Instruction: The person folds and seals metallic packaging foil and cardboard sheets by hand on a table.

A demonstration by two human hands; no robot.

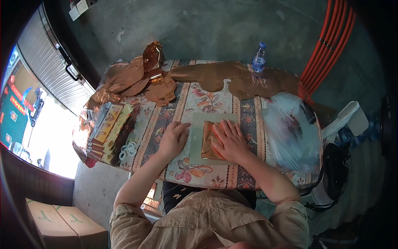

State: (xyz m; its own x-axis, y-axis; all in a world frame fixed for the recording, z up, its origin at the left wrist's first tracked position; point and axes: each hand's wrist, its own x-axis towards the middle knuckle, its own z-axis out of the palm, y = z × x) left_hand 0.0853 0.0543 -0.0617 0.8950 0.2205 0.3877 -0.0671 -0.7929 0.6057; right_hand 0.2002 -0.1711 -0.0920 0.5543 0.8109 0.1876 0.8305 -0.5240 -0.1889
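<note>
A folded packet of shiny copper-coloured foil (208, 150) lies on a pale greenish sheet (196, 159) at the middle of the table. My right hand (229, 140) rests flat on the packet's right part, fingers spread and pointing away from me, covering some of it. Just left of the sheet, my left hand (175, 139) lies on the flowered tablecloth (203, 97). Its fingers are loosely bent and apart, with nothing visible in them, and one fingertip reaches the sheet's left edge.
Crumpled copper foil (124, 79) and brown sheets (207, 74) lie along the far side. A water bottle (258, 60) stands behind them. Plastic bags (290, 133) lie right; printed packets (108, 128) and white rings (129, 150) left. Cardboard boxes (62, 224) stand on the floor.
</note>
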